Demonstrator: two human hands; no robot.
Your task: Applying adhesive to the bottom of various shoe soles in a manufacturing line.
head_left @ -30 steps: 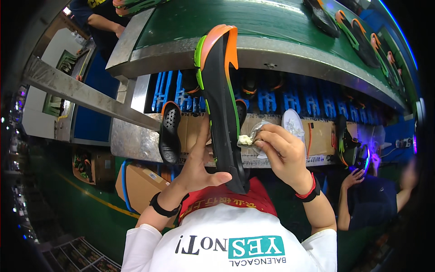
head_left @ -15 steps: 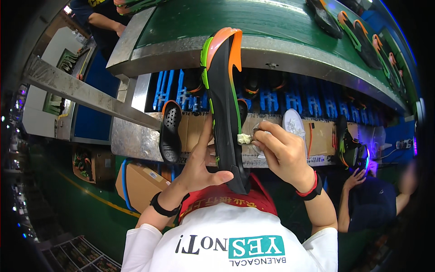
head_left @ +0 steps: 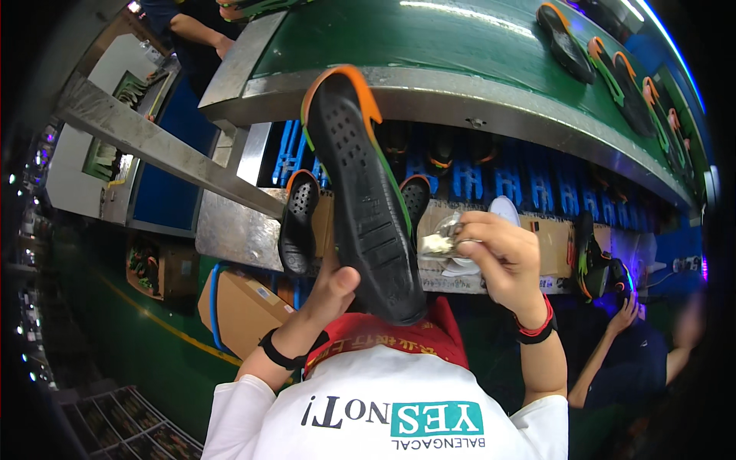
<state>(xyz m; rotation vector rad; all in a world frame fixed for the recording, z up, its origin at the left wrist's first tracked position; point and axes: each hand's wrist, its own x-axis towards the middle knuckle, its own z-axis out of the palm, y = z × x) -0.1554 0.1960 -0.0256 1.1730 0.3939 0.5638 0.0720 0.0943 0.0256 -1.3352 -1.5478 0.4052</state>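
My left hand (head_left: 331,295) grips a black shoe sole (head_left: 360,184) by its lower left edge, thumb on the near side. The sole stands nearly upright, its hollow inner face with rows of small holes turned toward me. Orange trim runs round its upper end and green along its sides. Just right of the sole, my right hand (head_left: 502,257) pinches a small off-white wad (head_left: 437,244), apart from the sole. Two similar soles lie beyond: one to the left (head_left: 299,222), another partly hidden behind mine (head_left: 415,198). A white dish (head_left: 504,207) sits behind my right hand.
A green conveyor belt (head_left: 345,50) with several soles crosses the far side behind a metal edge (head_left: 429,96). Blue racks (head_left: 468,180) stand below it. A steel bar (head_left: 153,146) slants at left above a cardboard box (head_left: 241,307). A co-worker's hand (head_left: 625,314) is at right.
My left hand has turned the sole from its side edge to show its inner face. My right hand has moved right with the wad, away from the sole.
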